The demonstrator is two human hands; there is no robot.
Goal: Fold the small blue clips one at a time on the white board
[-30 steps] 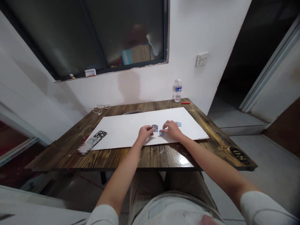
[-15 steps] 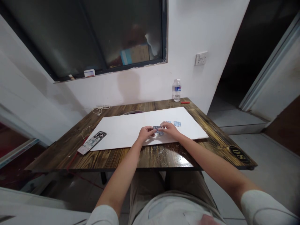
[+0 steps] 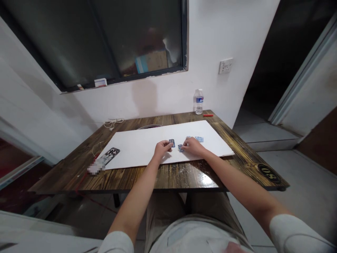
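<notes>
Seemingly light, stiff; take by edges. Pinching small patterned piece point(image 3: 172, 142) in left hand point(image 3: 161, 149); cannot tell grip of right hand point(image 3: 194, 146).

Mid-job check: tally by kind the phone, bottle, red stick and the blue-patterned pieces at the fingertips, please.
Blue-patterned pieces: 2 visible, one at the left hand, one at the right hand
Phone: 1
Bottle: 1
Red stick: 1
Total: 5, leaving out the partly hidden cluster beyond the right hand
</notes>
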